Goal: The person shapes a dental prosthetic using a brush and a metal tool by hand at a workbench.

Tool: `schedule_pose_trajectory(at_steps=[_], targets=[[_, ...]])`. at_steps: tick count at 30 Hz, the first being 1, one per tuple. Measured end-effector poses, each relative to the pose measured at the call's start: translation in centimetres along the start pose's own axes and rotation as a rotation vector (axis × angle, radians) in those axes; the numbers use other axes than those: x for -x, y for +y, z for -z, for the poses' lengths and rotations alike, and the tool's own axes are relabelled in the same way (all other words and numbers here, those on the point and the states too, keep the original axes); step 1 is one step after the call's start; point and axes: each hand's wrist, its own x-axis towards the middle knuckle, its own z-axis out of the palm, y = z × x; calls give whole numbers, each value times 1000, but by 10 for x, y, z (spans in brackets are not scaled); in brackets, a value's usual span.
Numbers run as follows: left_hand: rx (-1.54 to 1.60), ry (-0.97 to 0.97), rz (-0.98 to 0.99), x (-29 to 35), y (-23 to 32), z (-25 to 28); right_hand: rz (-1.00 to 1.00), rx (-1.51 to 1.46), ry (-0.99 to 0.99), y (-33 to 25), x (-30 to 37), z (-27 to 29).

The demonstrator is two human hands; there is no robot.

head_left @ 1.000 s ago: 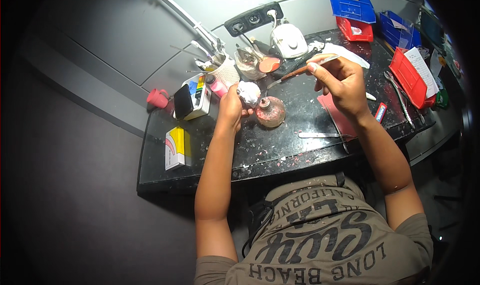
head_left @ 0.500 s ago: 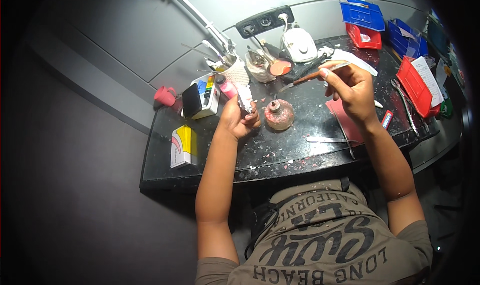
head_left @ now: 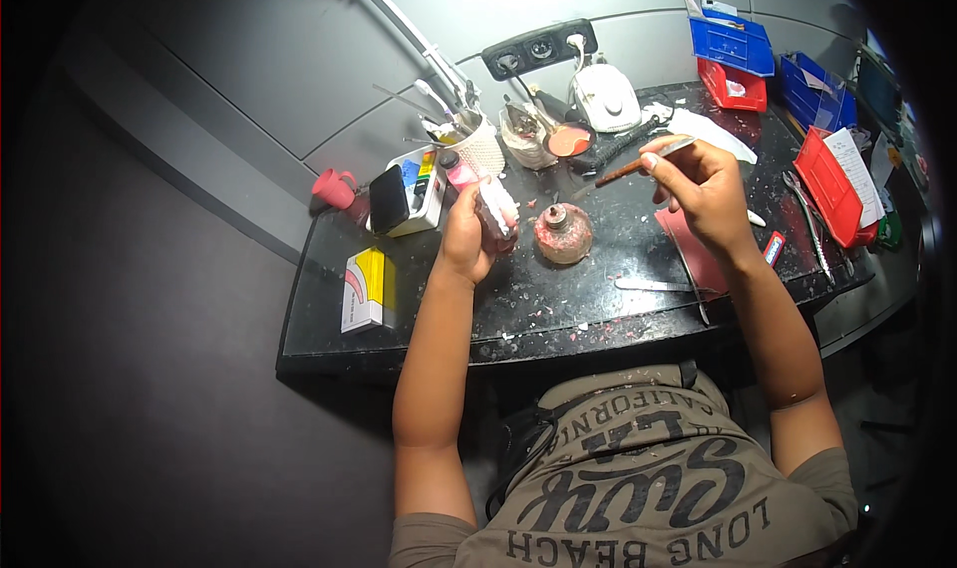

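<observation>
My left hand is closed around a white plaster dental model with some pink on it, at the left of the black table. In my right hand a wax knife with a brown handle is held between thumb and fingers, its handle slanting down to the left. The knife's left tip is hard to make out against the dark table. Between and below the hands stands a round glass spirit burner, speckled pink. Under my right hand lies a pink wax sheet, with a metal spatula beside it.
Behind are a white tool cup, a pink-filled dish and a white device. Left stand a phone, a pink mug and a yellow-white box. Red and blue trays line the right. Scraps litter the table.
The dental model has turned in my left hand and shows more of its white side. My right hand keeps its grip on the wax knife, now pointing slightly differently. The whole view has shifted a little.
</observation>
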Motion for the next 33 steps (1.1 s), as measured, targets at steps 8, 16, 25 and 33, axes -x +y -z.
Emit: schedule_pose_trajectory(at_steps=[8,16,25,33], targets=[[-4,-82,-26,4,1,9,-111,215,-89,3,0,2],[-28,-13,-59,10,5,-8,-133,270,-107,2,1,3],[-117,-13,-75,10,8,-8,-143,253,-106,1,1,2],[-63,-26,-70,8,8,-1,-121,313,-99,4,1,3]])
